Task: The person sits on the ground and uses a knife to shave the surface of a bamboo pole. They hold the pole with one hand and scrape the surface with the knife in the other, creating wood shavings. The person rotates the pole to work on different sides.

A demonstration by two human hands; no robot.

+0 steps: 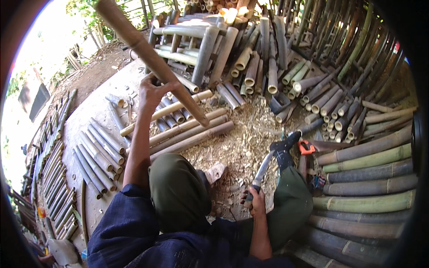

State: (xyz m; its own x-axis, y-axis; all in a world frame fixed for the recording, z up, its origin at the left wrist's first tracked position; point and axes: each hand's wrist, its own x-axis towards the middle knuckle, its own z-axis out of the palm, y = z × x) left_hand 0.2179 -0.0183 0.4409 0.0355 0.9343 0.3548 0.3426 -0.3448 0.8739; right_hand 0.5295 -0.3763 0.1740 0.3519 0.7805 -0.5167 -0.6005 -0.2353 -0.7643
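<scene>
Left hand (153, 92), ten o'clock, grips a stick (153, 62); right hand (256, 203), five o'clock, grips a knife (262, 170); keep it off the leg (292, 194).

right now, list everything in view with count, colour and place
raised bamboo pole: one, brown, upper left
knife: one, grey blade, dark handle, lower centre
saw: one, orange handle, right of centre
large bamboo poles: several, green to brown, lower right
cut bamboo pieces: many, grey-brown, left, ahead, upper right
shavings: uncountable, pale, ground ahead
foliage: uncountable, green, upper left
shirt: one, navy, bottom
legs: two, green trousers, lower centre
left hand: one, bare, gripping pole
right hand: one, bare, holding knife
</scene>
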